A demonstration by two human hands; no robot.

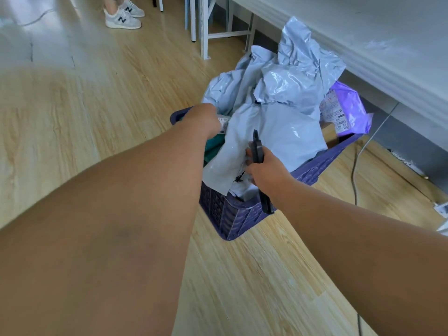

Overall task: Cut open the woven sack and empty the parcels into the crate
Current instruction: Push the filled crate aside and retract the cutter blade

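We see the dark blue crate (232, 214) on the wood floor (72, 105), heaped above its rim with grey parcels (286, 98); a purple parcel (349, 105) sits at its far right corner. Our right hand (264, 170) grips a black cutter (258, 151). Our left hand (203, 120) reaches into the crate's far left corner, its fingers hidden, so we cannot tell its grip.

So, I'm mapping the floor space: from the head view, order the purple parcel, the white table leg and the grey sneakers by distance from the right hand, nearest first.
1. Purple parcel, at the crate's far right corner, beyond the right hand.
2. White table leg, farther back, centre.
3. Grey sneakers, far upper left.
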